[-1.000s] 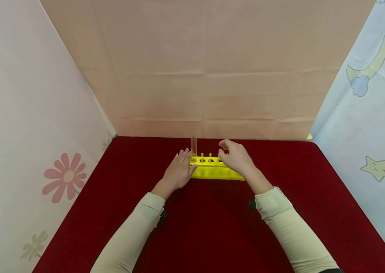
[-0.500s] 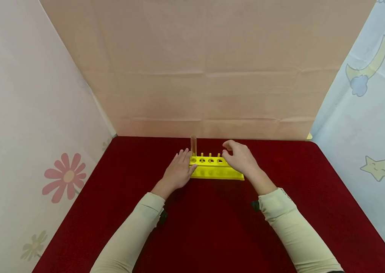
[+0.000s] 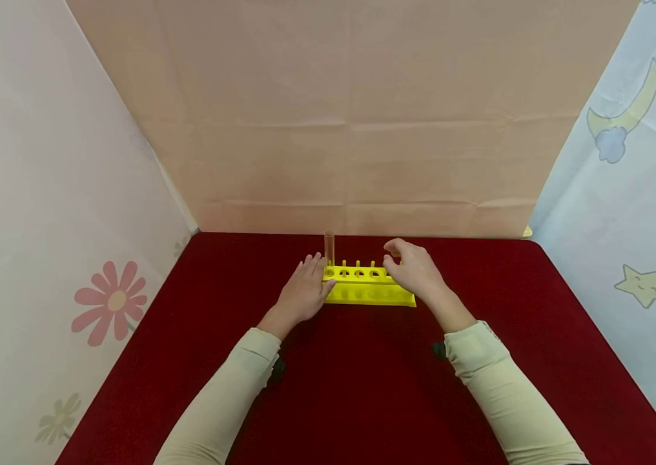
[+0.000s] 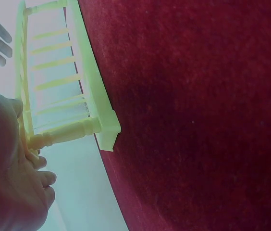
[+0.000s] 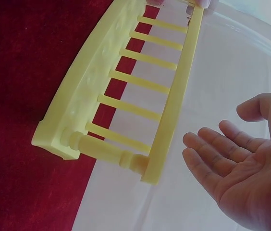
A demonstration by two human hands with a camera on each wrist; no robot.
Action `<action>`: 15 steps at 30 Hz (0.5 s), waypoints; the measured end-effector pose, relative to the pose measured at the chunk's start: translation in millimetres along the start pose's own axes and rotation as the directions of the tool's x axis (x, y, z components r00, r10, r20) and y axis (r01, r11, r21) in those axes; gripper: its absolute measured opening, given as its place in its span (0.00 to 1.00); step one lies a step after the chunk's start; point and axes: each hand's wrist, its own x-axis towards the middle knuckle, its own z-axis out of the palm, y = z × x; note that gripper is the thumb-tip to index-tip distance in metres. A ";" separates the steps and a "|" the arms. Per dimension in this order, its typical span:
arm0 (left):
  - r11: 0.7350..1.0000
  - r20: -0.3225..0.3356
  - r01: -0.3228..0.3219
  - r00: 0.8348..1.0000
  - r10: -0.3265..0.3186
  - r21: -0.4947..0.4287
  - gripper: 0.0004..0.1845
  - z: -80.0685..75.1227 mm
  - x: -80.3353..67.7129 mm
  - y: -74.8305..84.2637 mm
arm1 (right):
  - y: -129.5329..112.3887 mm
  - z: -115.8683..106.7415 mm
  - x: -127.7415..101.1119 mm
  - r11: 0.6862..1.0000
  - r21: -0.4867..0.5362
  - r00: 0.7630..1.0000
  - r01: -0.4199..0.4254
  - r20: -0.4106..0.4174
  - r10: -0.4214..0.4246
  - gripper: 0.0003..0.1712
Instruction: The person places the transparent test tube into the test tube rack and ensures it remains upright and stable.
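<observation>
A yellow test tube rack lies lengthwise on a red-covered table. One clear test tube stands upright in its leftmost hole. My left hand rests on the rack's left end, fingers stretched forward and thumb against the front of the top bar. In the left wrist view, that hand touches the rack's end. My right hand hovers by the rack's right end, with thumb and fingers apart. The right wrist view shows this hand holding nothing, a gap between it and the rack.
The red table cover spreads around the rack. A plain tan backdrop stands behind the table, with patterned white sheets at the left and right. Several thin pegs rise along the rack's back edge.
My right hand has drifted right along the rack, uncovering more of its holes and pegs. The left hand, rack and test tube stay in place.
</observation>
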 end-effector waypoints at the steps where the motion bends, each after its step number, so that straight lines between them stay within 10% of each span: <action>1: 1.000 0.002 0.002 1.000 -0.002 -0.002 0.37 -0.3 -0.1 0.3 | 0.8 -0.1 -0.3 1.000 -0.001 1.000 -0.002 -0.001 0.002 0.23; 15: 1.000 0.004 -0.005 1.000 0.005 -0.007 0.37 -1.3 -0.5 -0.9 | 11.3 -5.3 -2.7 1.000 0.003 1.000 -0.019 -0.011 0.019 0.23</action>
